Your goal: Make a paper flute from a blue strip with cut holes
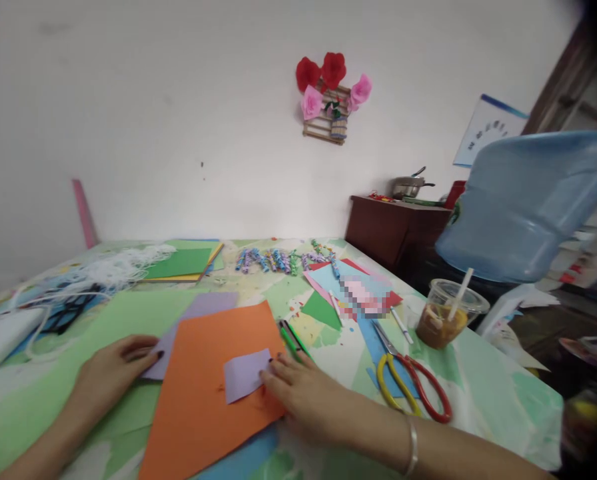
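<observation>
An orange paper sheet [203,387] lies on the table in front of me, with a small lilac paper piece [243,377] on top of it. My right hand [306,393] rests flat on the orange sheet's right edge, fingertips touching the lilac piece, fingers spread. My left hand [111,373] lies palm down on a light green sheet [78,347], fingertips on the corner of a larger lilac sheet [198,313] that runs under the orange one. Neither hand holds anything.
Scissors with yellow and red handles [411,383] lie to the right, near a plastic cup with a straw [446,313]. Green pens [291,337], rolled paper strips [278,260], stacked coloured sheets [183,263] and white shreds [113,267] sit farther back. A blue water jug [523,207] stands right.
</observation>
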Demonstrator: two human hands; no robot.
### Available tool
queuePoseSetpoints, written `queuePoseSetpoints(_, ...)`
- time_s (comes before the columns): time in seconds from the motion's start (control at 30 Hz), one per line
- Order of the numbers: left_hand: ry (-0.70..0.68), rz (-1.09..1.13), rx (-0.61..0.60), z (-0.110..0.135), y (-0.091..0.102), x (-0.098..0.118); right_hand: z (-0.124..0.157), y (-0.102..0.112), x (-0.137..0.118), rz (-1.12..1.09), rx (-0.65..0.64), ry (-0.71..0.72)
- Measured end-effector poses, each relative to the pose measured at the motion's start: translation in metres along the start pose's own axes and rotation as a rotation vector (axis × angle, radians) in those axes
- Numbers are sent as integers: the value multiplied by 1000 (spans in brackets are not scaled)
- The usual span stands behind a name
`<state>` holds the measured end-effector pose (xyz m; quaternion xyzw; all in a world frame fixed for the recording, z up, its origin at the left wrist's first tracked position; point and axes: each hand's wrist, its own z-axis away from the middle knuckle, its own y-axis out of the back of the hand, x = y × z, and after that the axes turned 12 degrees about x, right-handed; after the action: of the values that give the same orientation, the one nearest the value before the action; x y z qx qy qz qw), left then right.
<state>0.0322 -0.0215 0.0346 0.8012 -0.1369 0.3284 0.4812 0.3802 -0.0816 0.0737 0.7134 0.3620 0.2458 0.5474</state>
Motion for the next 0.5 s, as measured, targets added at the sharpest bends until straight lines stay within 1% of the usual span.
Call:
queuePoseSetpoints(0.03,-2,58,-60,7,1,12,8,4,2,4,-11,-63)
queuePoseSetpoints(0.1,-11,67,-53,16,2,30,28,8,11,73,-70,-211)
queuePoseSetpoints(0.13,-41,82,-56,19,2,36,40,8,19,121,-68,-291)
queuePoseSetpoints(0.17,-51,86,-65,21,1,40,53,8,30,164,-35,-355)
queuePoseSetpoints(0.23,-52,91,-68,23,1,43,77,7,57,261,73,-472)
queuePoseSetpoints(0.3,-39,102,-73,24,1,42,97,8,87,357,115,-627)
queuePoseSetpoints(0.33,-23,110,-82,24,1,41,103,10,100,396,114,-715)
queuePoseSetpoints(0.4,28,128,-105,25,1,40,110,17,123,386,30,-908)
queuePoseSetpoints(0.5,119,171,-137,26,-3,38,102,28,145,359,-23,-1014)
